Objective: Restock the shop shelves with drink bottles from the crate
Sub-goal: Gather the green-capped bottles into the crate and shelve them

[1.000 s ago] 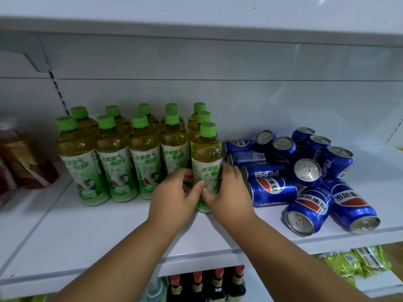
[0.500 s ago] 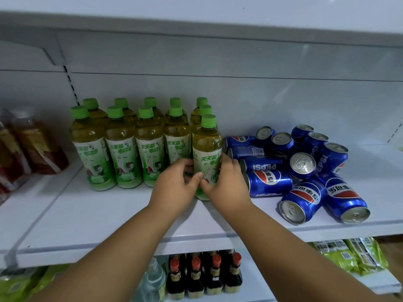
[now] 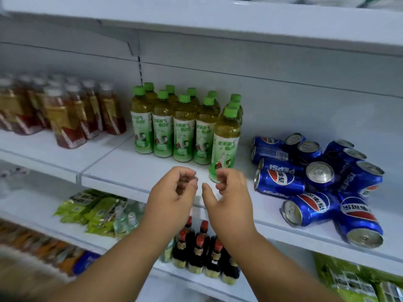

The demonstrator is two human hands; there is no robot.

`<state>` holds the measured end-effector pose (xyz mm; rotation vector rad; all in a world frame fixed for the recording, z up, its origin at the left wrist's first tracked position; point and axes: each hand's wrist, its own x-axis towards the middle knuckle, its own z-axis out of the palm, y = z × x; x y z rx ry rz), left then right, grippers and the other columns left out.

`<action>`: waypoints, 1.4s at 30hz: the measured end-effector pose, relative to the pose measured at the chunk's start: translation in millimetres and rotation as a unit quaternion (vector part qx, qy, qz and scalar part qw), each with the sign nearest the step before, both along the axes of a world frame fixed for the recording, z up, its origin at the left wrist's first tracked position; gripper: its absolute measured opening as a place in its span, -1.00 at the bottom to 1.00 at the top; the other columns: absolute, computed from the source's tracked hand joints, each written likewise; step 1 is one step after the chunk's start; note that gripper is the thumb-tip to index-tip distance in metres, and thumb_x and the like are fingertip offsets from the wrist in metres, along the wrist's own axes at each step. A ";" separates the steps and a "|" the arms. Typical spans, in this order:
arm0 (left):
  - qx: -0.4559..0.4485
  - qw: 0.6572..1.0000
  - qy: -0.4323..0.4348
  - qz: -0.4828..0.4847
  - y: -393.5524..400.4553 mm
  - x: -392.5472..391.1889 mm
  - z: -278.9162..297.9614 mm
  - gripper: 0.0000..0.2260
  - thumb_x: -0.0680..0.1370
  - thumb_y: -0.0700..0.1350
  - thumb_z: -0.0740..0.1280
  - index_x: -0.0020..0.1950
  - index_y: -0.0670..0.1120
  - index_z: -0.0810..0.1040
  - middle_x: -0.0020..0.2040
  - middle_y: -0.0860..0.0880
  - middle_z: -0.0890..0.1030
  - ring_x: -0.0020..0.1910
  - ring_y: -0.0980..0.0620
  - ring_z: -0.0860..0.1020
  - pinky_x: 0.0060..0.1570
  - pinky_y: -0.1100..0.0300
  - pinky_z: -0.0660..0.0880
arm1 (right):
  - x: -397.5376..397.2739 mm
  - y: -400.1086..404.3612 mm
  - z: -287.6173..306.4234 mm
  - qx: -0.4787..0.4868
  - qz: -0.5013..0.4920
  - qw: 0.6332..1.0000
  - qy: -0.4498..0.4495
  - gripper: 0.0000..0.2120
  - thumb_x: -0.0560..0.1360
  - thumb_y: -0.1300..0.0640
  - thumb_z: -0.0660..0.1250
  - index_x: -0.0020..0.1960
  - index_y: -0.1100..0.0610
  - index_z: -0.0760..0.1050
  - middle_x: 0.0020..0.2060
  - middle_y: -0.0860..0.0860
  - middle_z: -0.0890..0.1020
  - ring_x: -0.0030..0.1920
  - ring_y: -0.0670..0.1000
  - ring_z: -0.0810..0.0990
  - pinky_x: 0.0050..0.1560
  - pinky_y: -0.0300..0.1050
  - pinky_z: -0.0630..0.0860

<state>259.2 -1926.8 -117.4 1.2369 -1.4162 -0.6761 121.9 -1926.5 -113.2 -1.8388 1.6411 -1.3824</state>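
Observation:
Several green-capped tea bottles (image 3: 183, 131) stand in rows on the white shelf (image 3: 135, 171). One more green-capped bottle (image 3: 225, 144) stands upright at the right end of the group, nearest the shelf's front. My left hand (image 3: 172, 197) and my right hand (image 3: 229, 199) hover side by side just in front of that bottle, fingers loosely curled, holding nothing. The right hand's fingertips overlap the bottle's base in the view; contact is unclear. No crate is in view.
Blue Pepsi cans (image 3: 316, 182) lie in a loose heap to the right on the same shelf. Red-brown drink bottles (image 3: 69, 114) stand to the left. On the lower shelf are dark red-capped bottles (image 3: 202, 253), green packets (image 3: 93, 212) and clear bottles.
Both hands have let go of the right-end green bottle and drawn back toward me. The camera has swung left and pulled away, so more of the shelves shows.

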 end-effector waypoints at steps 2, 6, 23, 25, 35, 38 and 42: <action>0.002 1.000 0.011 0.016 22.3 -6.2 -1.6 -0.78 0.62 -0.06 0.36 0.01 0.31 0.53 -0.05 0.22 0.66 -0.03 0.15 0.66 -0.01 0.08 0.63 | -4.6 13.3 -1.8 -0.001 0.032 0.999 -0.001 -0.72 0.52 0.01 0.42 0.18 -0.10 0.42 0.00 -0.22 0.43 0.05 -0.32 0.45 -0.07 -0.48 0.39; -0.008 0.999 0.028 0.046 68.1 -21.4 -2.1 -0.88 0.52 0.07 0.29 0.01 0.28 0.54 -0.07 0.20 0.67 -0.07 0.14 0.67 -0.07 0.14 0.65 | -13.9 40.1 0.4 0.010 0.080 0.996 -0.032 -0.80 0.52 0.02 0.42 -0.04 -0.19 0.40 -0.09 -0.20 0.51 -0.05 -0.27 0.51 -0.15 -0.45 0.41; -0.018 0.952 -0.019 0.304 292.3 150.1 -20.9 -0.86 0.61 -0.12 0.31 -0.01 0.13 0.59 -0.10 0.12 0.66 -0.07 0.11 0.65 -0.08 0.20 0.63 | 147.0 191.8 -11.2 0.053 0.412 0.909 0.021 -0.85 0.51 0.10 0.45 -0.11 -0.07 0.48 -0.20 -0.13 0.52 -0.21 -0.11 0.52 -0.22 -0.23 0.50; -0.007 0.942 -0.008 0.335 326.1 187.7 -30.4 -0.88 0.59 -0.06 0.29 -0.01 0.14 0.59 -0.10 0.13 0.66 -0.08 0.11 0.66 -0.07 0.15 0.62 | 189.9 216.9 -19.1 0.076 0.442 0.893 0.037 -0.82 0.51 0.07 0.45 -0.12 -0.13 0.45 -0.20 -0.13 0.51 -0.25 -0.14 0.50 -0.25 -0.28 0.46; 0.032 0.902 -0.014 0.431 494.0 368.2 -42.6 -0.88 0.48 0.18 0.25 -0.05 0.36 0.56 -0.11 0.18 0.66 -0.11 0.11 0.66 -0.06 -0.05 0.65 | 418.6 367.5 -36.5 0.112 0.537 0.835 0.036 -0.86 0.50 0.05 0.45 -0.10 -0.05 0.48 -0.19 -0.06 0.57 -0.19 -0.09 0.55 -0.17 -0.12 0.56; 0.038 0.899 0.003 0.437 521.9 396.3 -49.6 -0.89 0.49 0.16 0.27 -0.05 0.34 0.57 -0.12 0.12 0.66 -0.10 0.02 0.66 -0.05 -0.20 0.62 | 452.2 384.5 -41.6 0.125 0.555 0.821 0.046 -0.88 0.50 0.08 0.45 -0.08 -0.03 0.49 -0.16 -0.04 0.58 -0.17 -0.07 0.56 -0.11 -0.05 0.59; 0.054 0.883 0.031 0.466 541.7 418.9 -61.1 -0.87 0.47 0.17 0.28 -0.05 0.26 0.59 -0.13 0.07 0.65 -0.11 -0.02 0.65 -0.02 -0.21 0.61 | 483.8 390.6 -50.5 0.136 0.582 0.801 0.046 -0.87 0.51 0.10 0.44 -0.09 -0.06 0.49 -0.18 -0.05 0.58 -0.18 -0.10 0.55 -0.14 -0.15 0.56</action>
